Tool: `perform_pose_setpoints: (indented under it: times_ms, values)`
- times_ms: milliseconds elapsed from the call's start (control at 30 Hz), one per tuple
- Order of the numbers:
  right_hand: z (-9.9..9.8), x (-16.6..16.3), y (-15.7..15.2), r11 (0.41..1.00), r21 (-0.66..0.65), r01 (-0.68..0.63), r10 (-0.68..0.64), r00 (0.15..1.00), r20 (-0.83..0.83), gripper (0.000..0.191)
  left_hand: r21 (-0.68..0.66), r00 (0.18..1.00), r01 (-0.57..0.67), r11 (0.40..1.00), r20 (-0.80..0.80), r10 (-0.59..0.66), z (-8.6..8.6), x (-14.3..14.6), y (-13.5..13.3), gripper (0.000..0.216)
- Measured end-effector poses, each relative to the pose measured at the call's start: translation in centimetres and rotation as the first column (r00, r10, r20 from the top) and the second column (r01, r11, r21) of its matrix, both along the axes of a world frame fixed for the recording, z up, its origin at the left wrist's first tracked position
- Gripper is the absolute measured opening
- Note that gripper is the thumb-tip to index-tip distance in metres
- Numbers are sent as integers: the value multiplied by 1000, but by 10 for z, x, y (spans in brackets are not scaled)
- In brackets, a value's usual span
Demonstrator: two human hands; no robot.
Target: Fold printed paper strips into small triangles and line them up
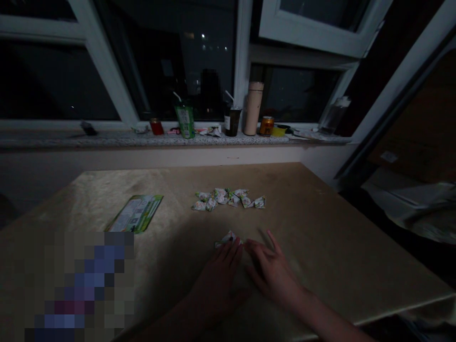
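Note:
A wrapped candy (230,236) in white and green lies on the table in front of me. My left hand (217,270) rests with its fingers stretched flat over the candy's near side, partly hiding it. On the right, the thumb and index finger of my right hand (274,270) pinch together at the wrapper's right end, with the little finger raised. Beyond my hands, several similar wrapped candies (221,195) lie close together in an uneven row.
A green and white package (137,213) lies left on the table (313,228). Behind it, the windowsill (210,139) bears a green cup with a straw (185,121), a dark cup (232,122), a tall pink bottle (253,108) and small jars. The lower left is pixelated.

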State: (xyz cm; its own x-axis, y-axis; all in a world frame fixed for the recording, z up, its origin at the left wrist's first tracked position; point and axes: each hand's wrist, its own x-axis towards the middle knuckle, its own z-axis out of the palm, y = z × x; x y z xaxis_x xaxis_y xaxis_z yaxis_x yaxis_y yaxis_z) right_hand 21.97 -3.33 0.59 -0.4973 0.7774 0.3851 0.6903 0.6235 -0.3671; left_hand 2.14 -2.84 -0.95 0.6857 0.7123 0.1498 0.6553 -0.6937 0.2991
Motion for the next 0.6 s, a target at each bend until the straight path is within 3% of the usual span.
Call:
perform_pose_setpoints:
  times_ms: [600]
  values:
    - [-4, 7, -1, 1000, 4, 30, -29, 999, -32, 32, -16, 1000, -19, 1000, 2, 19, 3, 1, 0, 84]
